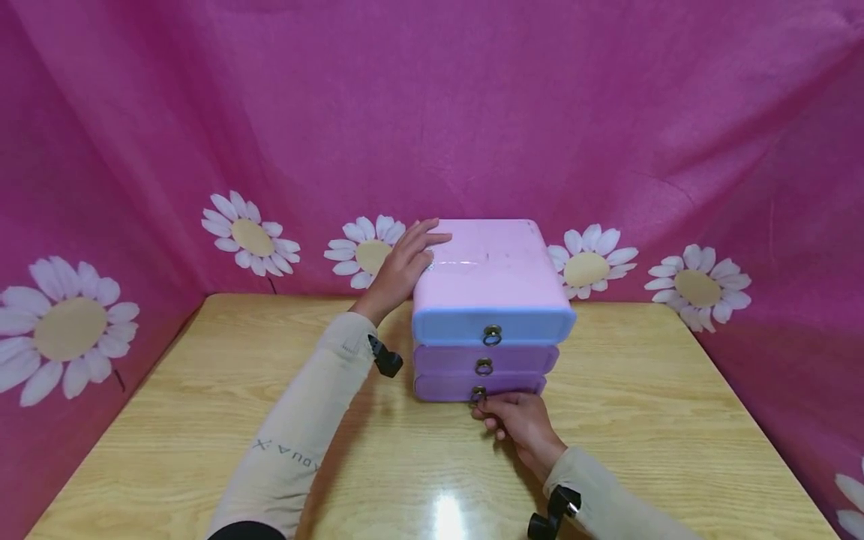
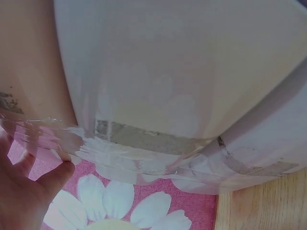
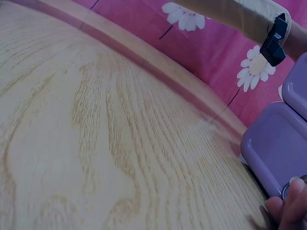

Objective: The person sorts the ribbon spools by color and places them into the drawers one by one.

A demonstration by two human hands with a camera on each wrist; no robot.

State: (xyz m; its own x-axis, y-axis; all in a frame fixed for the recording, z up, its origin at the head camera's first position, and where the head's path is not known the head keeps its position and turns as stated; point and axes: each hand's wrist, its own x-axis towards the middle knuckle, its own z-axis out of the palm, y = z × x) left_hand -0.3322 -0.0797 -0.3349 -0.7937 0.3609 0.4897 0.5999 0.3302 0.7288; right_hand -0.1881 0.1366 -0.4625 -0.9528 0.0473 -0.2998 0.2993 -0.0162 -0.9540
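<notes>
A small chest of drawers (image 1: 496,274) with a pink top stands on the wooden table. Its top drawer (image 1: 445,327) is light blue; the two below are purple, and each front carries a ring pull. My left hand (image 1: 401,268) rests on the chest's upper left edge, fingers extended over the top. At the lowest drawer (image 1: 439,388), my right hand (image 1: 521,426) pinches the ring pull (image 1: 478,394) between thumb and fingers. The right wrist view shows these fingertips (image 3: 293,203) at the ring, low on the right. Clear tape (image 2: 129,153) runs along the chest in the left wrist view.
The wooden table (image 1: 675,420) extends on both sides of the chest and in front of it. Behind and beside it hangs a pink cloth (image 1: 472,112) with large white daisies. Black camera mounts (image 1: 386,357) sit on both sleeved wrists.
</notes>
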